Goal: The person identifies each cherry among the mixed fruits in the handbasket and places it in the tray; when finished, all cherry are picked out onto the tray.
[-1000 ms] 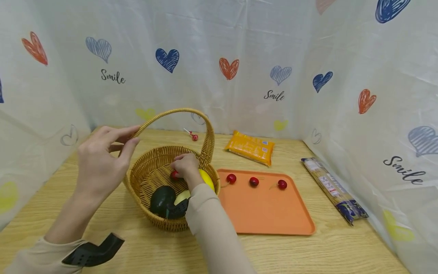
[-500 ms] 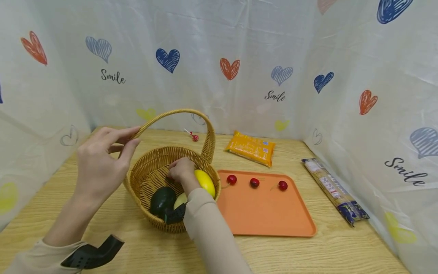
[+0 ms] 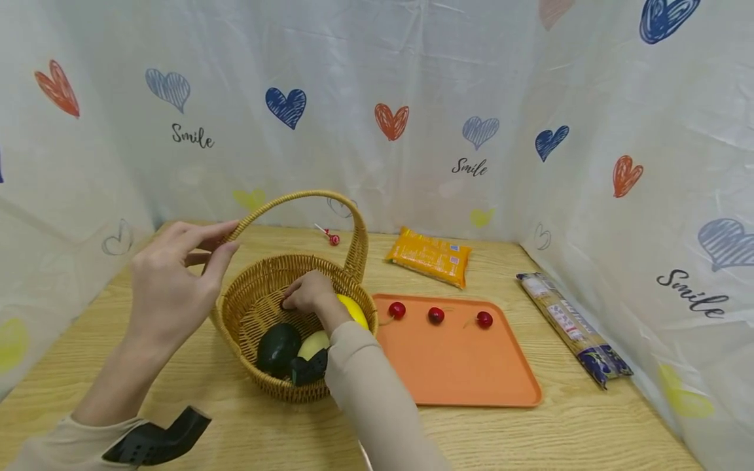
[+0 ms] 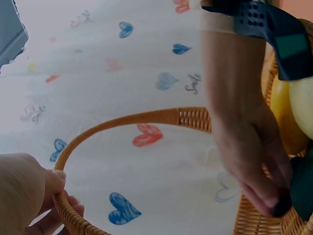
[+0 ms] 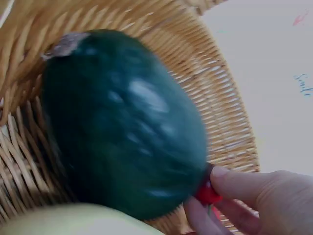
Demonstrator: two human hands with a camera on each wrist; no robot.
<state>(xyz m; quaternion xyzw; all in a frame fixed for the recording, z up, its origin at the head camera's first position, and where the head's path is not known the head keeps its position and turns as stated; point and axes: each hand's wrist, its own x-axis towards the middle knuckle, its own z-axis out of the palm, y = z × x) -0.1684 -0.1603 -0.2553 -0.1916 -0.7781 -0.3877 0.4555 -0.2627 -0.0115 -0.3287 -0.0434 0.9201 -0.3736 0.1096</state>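
My left hand (image 3: 177,281) holds the wicker basket's handle (image 3: 306,194) between thumb and fingers at its left side. Inside the wicker basket (image 3: 235,340) is my right hand (image 3: 310,291), reaching down past the rim. The right wrist view shows its thumb and fingers pinching a dark red cherry (image 5: 209,192) beside a large, glossy, dark green fruit (image 5: 122,122). A pale green fruit (image 3: 314,343) and a yellow one (image 3: 353,311) lie near my right wrist, partly covered by the arm. More red shows below the pinched cherry, mostly hidden by the fingers.
Right of the basket lies an orange tray (image 3: 459,366) with three cherries (image 3: 436,315) along its far side. Behind are a lollipop (image 3: 333,239) and an orange packet (image 3: 429,255). A long clear-and-blue packet (image 3: 571,327) lies by the right curtain.
My right hand has shifted a little left and lower in the basket; the red seen beneath it a second ago is now covered in the head view. The left hand keeps its hold.
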